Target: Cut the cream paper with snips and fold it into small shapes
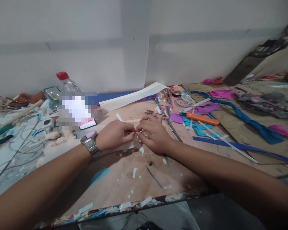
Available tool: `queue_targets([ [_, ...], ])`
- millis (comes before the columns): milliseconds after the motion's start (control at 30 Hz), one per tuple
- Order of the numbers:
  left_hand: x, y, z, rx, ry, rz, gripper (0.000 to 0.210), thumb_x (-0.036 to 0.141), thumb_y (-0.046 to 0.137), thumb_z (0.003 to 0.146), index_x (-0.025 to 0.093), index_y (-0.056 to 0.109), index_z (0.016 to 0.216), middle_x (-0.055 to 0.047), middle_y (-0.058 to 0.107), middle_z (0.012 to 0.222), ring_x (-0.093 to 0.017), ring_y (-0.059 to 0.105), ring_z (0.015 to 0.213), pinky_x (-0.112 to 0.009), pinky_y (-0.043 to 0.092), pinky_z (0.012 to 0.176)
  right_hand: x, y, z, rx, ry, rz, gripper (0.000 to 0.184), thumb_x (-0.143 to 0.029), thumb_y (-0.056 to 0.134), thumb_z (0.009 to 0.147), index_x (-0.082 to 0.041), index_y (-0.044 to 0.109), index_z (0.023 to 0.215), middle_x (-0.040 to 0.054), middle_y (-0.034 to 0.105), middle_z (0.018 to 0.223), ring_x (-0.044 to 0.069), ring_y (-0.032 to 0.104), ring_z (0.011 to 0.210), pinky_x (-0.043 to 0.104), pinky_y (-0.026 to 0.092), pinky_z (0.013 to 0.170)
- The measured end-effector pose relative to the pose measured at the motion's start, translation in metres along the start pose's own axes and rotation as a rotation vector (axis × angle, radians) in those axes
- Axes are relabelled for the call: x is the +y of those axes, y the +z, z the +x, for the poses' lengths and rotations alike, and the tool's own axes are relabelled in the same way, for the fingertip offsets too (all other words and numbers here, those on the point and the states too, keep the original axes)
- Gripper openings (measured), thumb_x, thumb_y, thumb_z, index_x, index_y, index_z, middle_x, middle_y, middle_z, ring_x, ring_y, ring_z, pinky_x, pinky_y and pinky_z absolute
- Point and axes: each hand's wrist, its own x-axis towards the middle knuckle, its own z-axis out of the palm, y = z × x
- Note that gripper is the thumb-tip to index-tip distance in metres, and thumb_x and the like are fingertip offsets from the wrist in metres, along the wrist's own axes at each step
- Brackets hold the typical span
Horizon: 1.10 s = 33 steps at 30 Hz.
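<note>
My left hand (116, 134), with a metal watch (90, 144) on its wrist, is closed in a pinch above the wooden tabletop (124, 175). Its fingertips meet those of my right hand (153, 132), which also pinches with thumb and forefinger. Whatever lies between the fingertips is too small to make out. Just beyond my right hand are thread snips (158, 114) with a pink handle. A white paper strip (119, 117) shows behind my left hand. Below the hands lie a small white scrap (134, 173) and a thin dark strip (154, 176).
An orange utility knife (201, 118) rests at right among purple and blue paper scraps. A long blue crepe strip (244, 118) crosses the cardboard (230, 137). Leftward are a lit phone (78, 110), a red-capped bottle (68, 82) and loose cables (26, 147). A wall (86, 41) rises behind.
</note>
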Motion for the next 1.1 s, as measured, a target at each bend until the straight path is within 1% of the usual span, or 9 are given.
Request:
queue_targets([
  [167,0.0021,-0.0006,-0.0001,0.014,0.044,0.017,0.027,0.032,0.055,0.094,0.018,0.068,0.075,0.002,0.057,0.058,-0.009,0.042,0.053,-0.026,0.025,0.058,-0.0025,-0.0015,0.0016,-0.06,0.035,0.048,0.011,-0.02,0.053,0.09,-0.02,0.064,0.087,0.0062,0.07,0.092,0.026,0.056,0.105,0.044,0.026,0.092],
  [300,0.0012,-0.0002,0.0006,0.031,0.049,0.07,0.03,0.036,0.053,0.096,0.018,0.068,0.077,0.001,0.06,0.06,-0.01,0.042,0.053,-0.027,0.024,0.058,-0.0008,-0.0021,0.0018,-0.031,0.034,0.052,0.01,-0.022,0.055,0.092,-0.02,0.064,0.088,0.0056,0.07,0.092,0.026,0.056,0.105,0.045,0.026,0.093],
  [400,0.0007,-0.0003,0.0013,0.022,0.034,0.089,0.031,0.038,0.052,0.098,0.019,0.07,0.082,0.0,0.063,0.062,-0.011,0.044,0.054,-0.027,0.025,0.059,0.0011,-0.0025,0.0013,-0.009,0.029,0.028,0.009,-0.024,0.057,0.091,-0.02,0.064,0.087,0.0051,0.07,0.09,0.026,0.055,0.106,0.046,0.025,0.095],
  [533,0.0002,-0.0012,0.0021,-0.001,0.026,0.098,0.03,0.037,0.051,0.099,0.019,0.071,0.086,-0.001,0.066,0.064,-0.012,0.048,0.056,-0.027,0.027,0.06,0.0021,-0.003,0.0014,-0.032,0.027,0.022,0.01,-0.023,0.055,0.094,-0.02,0.064,0.089,0.0056,0.07,0.091,0.026,0.055,0.106,0.045,0.026,0.094],
  [633,-0.0016,-0.0015,0.0022,0.011,0.033,0.104,0.03,0.037,0.05,0.1,0.02,0.072,0.088,-0.001,0.067,0.066,-0.013,0.05,0.057,-0.027,0.027,0.06,0.0031,-0.0023,0.0018,-0.052,0.04,0.038,0.012,-0.023,0.054,0.096,-0.02,0.064,0.091,0.006,0.07,0.093,0.026,0.055,0.106,0.044,0.028,0.094],
  [833,-0.0041,-0.0016,0.0017,0.04,-0.009,0.043,0.028,0.035,0.052,0.097,0.018,0.069,0.081,0.001,0.063,0.064,-0.012,0.05,0.058,-0.027,0.029,0.06,0.007,0.0006,0.0016,-0.019,0.066,0.069,0.012,-0.028,0.06,0.097,-0.02,0.066,0.092,0.0056,0.073,0.095,0.026,0.056,0.106,0.043,0.03,0.095],
  [1100,-0.003,-0.0046,0.0013,-0.015,-0.005,-0.027,0.025,0.034,0.054,0.095,0.018,0.07,0.086,0.0,0.066,0.069,-0.012,0.053,0.062,-0.026,0.031,0.061,0.0037,-0.0004,0.002,-0.006,0.035,0.036,0.011,-0.026,0.059,0.096,-0.019,0.066,0.089,0.0057,0.072,0.093,0.026,0.057,0.106,0.044,0.029,0.094],
])
